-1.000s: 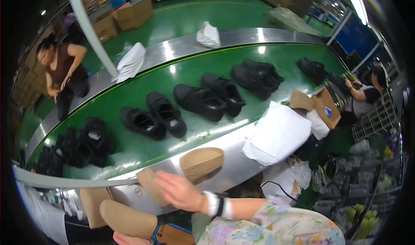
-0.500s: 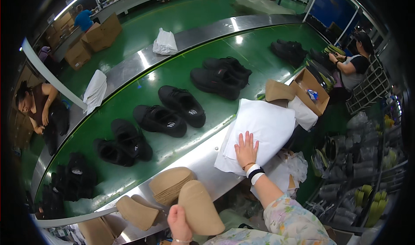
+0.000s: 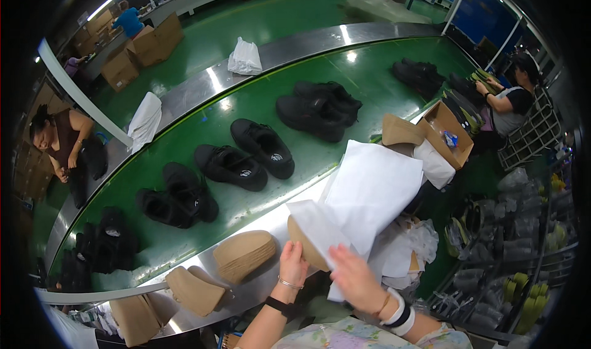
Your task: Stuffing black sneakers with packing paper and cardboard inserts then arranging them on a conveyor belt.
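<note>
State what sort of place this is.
Likely a shoe factory: pairs of low black shoes on a long, glossy green surface, beside a stack of curved tan cardboard pieces.

Cardboard cartons [image 3: 148,46] sit at ten o'clock, crumpled translucent plastic sheeting [image 3: 383,9] at one, and a pale wire grid [image 3: 534,133] at three.

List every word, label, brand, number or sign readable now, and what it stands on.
No text is legible.
Black lace-up shoes: white insole marks, too small to read.
Brown cardboard carton: faint marks, too blurred to read.
Tan curved cardboard insert and thin white sheet being handled: no print visible.
</note>
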Tool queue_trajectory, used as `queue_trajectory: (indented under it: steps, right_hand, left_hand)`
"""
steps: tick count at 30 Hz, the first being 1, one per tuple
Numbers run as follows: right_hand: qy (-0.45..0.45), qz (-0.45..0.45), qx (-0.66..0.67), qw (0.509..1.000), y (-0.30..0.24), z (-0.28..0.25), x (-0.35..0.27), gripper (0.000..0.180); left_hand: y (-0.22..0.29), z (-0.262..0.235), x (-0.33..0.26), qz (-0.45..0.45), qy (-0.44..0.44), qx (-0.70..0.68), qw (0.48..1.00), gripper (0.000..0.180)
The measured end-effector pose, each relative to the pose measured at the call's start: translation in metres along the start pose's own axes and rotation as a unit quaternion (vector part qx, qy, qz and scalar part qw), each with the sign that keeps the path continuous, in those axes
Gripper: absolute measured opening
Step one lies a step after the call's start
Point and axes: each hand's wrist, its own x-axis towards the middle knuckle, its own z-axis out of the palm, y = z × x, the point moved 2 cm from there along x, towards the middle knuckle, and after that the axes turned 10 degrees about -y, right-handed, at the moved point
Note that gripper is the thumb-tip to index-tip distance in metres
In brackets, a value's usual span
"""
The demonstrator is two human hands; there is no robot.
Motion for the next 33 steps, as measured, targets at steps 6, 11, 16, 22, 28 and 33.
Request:
queue_trajectory:
  steps: [6,11,16,22,28,33]
  right_hand:
    - [-0.114,-0.036,0.026,0.993,-0.019,-0.017,0.017,0.052]
    - [-0.117,-0.066,-0.023,0.991,0.023,-0.044,0.083,0.077]
    - [-0.247,-0.101,0.254,0.93,-0.041,-0.005,0.108,0.11]
    - [-0.172,-0.113,0.463,0.862,-0.083,-0.029,0.099,0.114]
    - [0.1,-0.24,0.11,0.959,-0.171,-0.042,0.113,0.11]
    - [0.085,-0.378,-0.03,0.921,-0.233,0.024,0.078,0.092]
  left_hand:
    - [0.029,0.019,-0.006,0.02,-0.021,0.005,1.0,0.025]
    - [0.059,0.039,-0.019,0.051,-0.07,0.018,0.996,0.023]
    - [0.107,0.012,-0.062,0.12,-0.088,0.134,0.98,0.024]
    - [0.172,0.07,-0.112,0.221,-0.134,0.198,0.946,0.026]
    - [0.194,0.121,-0.267,0.558,0.224,0.595,0.534,0.046]
    - [0.174,0.082,-0.238,0.499,0.175,0.294,0.796,0.059]
